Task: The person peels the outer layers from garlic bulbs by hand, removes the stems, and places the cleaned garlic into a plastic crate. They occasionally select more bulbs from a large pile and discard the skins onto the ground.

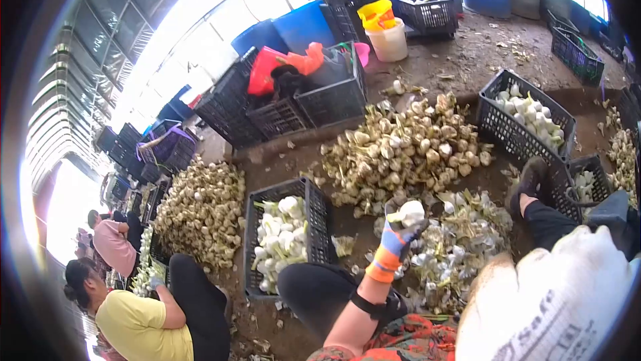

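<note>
My left hand, in a glove with a blue and orange cuff, is closed around a white garlic bulb. Below it lies a heap of peelings and trimmed garlic leaves. Close to the camera at the lower right, my right hand wears a white glove with printed letters. Its back faces me, and the fingers look curled away; whatever they hold is hidden. Beyond my left hand spreads a pile of unpeeled garlic. A black crate of cleaned bulbs stands to the left of my knee.
Another crate of white garlic stands at the right, near a dark shoe. A second garlic pile lies at left, beside a person in yellow and one in pink. Stacked crates and a bucket stand behind.
</note>
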`<move>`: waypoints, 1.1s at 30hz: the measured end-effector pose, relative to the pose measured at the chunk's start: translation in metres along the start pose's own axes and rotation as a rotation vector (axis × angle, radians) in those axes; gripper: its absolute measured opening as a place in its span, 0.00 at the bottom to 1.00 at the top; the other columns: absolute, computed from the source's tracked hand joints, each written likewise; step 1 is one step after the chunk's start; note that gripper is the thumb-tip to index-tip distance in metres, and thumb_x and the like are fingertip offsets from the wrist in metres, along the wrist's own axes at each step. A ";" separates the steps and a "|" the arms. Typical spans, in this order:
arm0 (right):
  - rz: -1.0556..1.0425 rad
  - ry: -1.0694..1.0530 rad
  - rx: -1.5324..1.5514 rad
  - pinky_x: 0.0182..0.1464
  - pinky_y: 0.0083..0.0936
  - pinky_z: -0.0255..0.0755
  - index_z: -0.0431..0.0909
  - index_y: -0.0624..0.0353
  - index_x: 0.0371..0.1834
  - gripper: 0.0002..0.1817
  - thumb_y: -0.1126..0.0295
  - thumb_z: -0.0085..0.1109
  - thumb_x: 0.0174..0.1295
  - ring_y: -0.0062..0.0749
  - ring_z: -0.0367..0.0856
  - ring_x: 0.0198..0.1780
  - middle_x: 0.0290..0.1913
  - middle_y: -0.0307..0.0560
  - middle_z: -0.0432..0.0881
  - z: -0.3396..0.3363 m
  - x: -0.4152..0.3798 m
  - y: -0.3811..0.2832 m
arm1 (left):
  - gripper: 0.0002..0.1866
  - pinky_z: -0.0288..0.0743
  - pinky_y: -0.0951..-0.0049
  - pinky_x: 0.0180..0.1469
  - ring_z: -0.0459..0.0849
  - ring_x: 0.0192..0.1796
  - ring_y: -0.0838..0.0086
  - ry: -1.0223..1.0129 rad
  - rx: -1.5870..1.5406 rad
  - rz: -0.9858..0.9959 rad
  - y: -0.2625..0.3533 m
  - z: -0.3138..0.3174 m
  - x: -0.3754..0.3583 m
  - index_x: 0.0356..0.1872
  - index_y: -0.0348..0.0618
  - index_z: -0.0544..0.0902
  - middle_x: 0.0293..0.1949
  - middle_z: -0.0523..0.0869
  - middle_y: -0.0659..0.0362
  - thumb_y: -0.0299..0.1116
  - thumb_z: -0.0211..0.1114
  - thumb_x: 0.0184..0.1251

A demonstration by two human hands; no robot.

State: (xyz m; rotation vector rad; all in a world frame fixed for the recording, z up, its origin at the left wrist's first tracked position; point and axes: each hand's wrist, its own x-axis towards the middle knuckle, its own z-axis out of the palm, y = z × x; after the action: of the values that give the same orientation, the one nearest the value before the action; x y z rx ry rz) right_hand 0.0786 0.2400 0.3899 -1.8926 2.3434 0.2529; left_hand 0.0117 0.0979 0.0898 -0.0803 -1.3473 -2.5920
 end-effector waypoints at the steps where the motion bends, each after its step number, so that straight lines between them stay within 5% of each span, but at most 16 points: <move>1: 0.000 -0.002 -0.001 0.48 0.32 0.75 0.76 0.61 0.43 0.17 0.57 0.53 0.62 0.41 0.82 0.42 0.39 0.52 0.83 0.001 -0.003 -0.001 | 0.31 0.77 0.72 0.48 0.78 0.47 0.75 -0.005 -0.014 -0.027 0.000 -0.007 0.001 0.57 0.45 0.67 0.46 0.78 0.61 0.19 0.69 0.50; 3: 0.005 -0.014 0.030 0.49 0.31 0.75 0.77 0.61 0.43 0.17 0.57 0.52 0.63 0.41 0.83 0.41 0.39 0.52 0.83 -0.003 -0.002 0.000 | 0.31 0.77 0.67 0.55 0.79 0.51 0.69 0.020 0.143 -0.029 0.002 -0.002 -0.004 0.59 0.41 0.67 0.52 0.78 0.55 0.15 0.67 0.52; 4: 0.000 -0.029 0.012 0.49 0.31 0.75 0.77 0.61 0.42 0.17 0.57 0.52 0.64 0.40 0.83 0.41 0.39 0.52 0.83 -0.007 -0.006 -0.003 | 0.32 0.75 0.71 0.55 0.79 0.51 0.71 -0.012 0.000 0.033 0.006 0.003 -0.005 0.60 0.41 0.67 0.52 0.78 0.56 0.16 0.67 0.52; 9: -0.003 -0.297 0.023 0.49 0.29 0.75 0.77 0.60 0.41 0.17 0.56 0.51 0.66 0.39 0.84 0.41 0.39 0.52 0.84 -0.026 -0.025 -0.007 | 0.34 0.77 0.72 0.53 0.80 0.50 0.72 -0.044 0.309 0.126 0.020 0.005 -0.004 0.63 0.41 0.66 0.51 0.78 0.56 0.14 0.65 0.53; 12: 0.160 -0.141 0.424 0.33 0.32 0.74 0.78 0.58 0.34 0.13 0.64 0.60 0.46 0.45 0.81 0.35 0.32 0.48 0.80 0.030 -0.041 0.023 | 0.29 0.74 0.71 0.54 0.79 0.44 0.72 -0.085 0.443 0.189 0.031 0.010 -0.012 0.61 0.38 0.67 0.42 0.78 0.58 0.17 0.63 0.56; 14: 0.376 0.522 0.389 0.37 0.35 0.74 0.79 0.63 0.31 0.09 0.70 0.59 0.49 0.51 0.81 0.37 0.31 0.56 0.79 0.108 -0.019 0.059 | 0.31 0.72 0.70 0.56 0.78 0.41 0.72 -0.116 0.678 0.275 0.040 0.016 -0.016 0.61 0.36 0.65 0.37 0.76 0.60 0.19 0.65 0.55; 16: 0.498 0.797 0.600 0.39 0.36 0.74 0.80 0.65 0.35 0.11 0.71 0.61 0.50 0.50 0.80 0.38 0.34 0.58 0.80 0.162 0.007 0.087 | 0.40 0.72 0.70 0.55 0.77 0.45 0.72 -0.085 0.661 0.307 0.039 0.022 -0.010 0.65 0.39 0.59 0.44 0.75 0.58 0.18 0.69 0.49; 19: 0.472 0.819 0.811 0.42 0.38 0.74 0.82 0.63 0.36 0.11 0.72 0.62 0.49 0.51 0.80 0.39 0.34 0.57 0.80 0.184 0.029 0.088 | 0.40 0.73 0.70 0.55 0.76 0.48 0.71 -0.099 0.900 0.375 0.034 0.023 -0.012 0.65 0.40 0.60 0.49 0.73 0.56 0.21 0.71 0.49; 22: 0.446 0.713 0.687 0.41 0.38 0.74 0.82 0.64 0.35 0.11 0.71 0.57 0.49 0.52 0.80 0.38 0.33 0.57 0.80 0.196 0.040 0.086 | 0.45 0.73 0.71 0.55 0.75 0.50 0.72 -0.074 0.257 0.004 0.014 0.014 -0.013 0.66 0.42 0.59 0.50 0.74 0.56 0.19 0.73 0.45; 24: 0.487 0.666 0.598 0.38 0.40 0.73 0.79 0.65 0.31 0.10 0.68 0.57 0.49 0.52 0.80 0.35 0.30 0.58 0.79 0.203 0.046 0.085 | 0.45 0.72 0.67 0.56 0.75 0.51 0.71 -0.036 0.251 -0.063 0.006 0.002 -0.011 0.67 0.45 0.57 0.50 0.73 0.55 0.17 0.71 0.46; 27: 0.471 0.698 0.541 0.36 0.41 0.72 0.75 0.64 0.28 0.10 0.68 0.57 0.50 0.51 0.79 0.31 0.29 0.59 0.78 0.207 0.049 0.080 | 0.37 0.72 0.67 0.57 0.75 0.51 0.71 -0.119 0.757 0.268 0.007 0.003 -0.015 0.64 0.42 0.59 0.50 0.73 0.56 0.18 0.67 0.52; 30: 0.504 0.581 0.524 0.36 0.41 0.72 0.75 0.65 0.30 0.11 0.67 0.58 0.50 0.52 0.79 0.33 0.31 0.60 0.78 0.216 0.055 0.084 | 0.31 0.71 0.69 0.58 0.75 0.52 0.71 -0.170 0.773 0.280 0.015 0.002 -0.019 0.61 0.39 0.64 0.50 0.74 0.56 0.20 0.65 0.55; 33: 0.566 0.829 0.745 0.38 0.40 0.72 0.75 0.65 0.32 0.12 0.67 0.60 0.49 0.54 0.79 0.36 0.32 0.59 0.78 0.233 0.061 0.088 | 0.35 0.70 0.69 0.60 0.75 0.56 0.68 -0.009 0.564 0.151 0.015 -0.002 -0.015 0.60 0.39 0.65 0.55 0.73 0.54 0.18 0.69 0.49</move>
State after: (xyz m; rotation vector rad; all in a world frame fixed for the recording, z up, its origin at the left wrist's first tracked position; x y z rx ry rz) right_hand -0.0232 0.2470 0.1546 -1.0217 2.7555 -1.3986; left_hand 0.0294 0.0908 0.0985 -0.0948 -1.9325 -2.0074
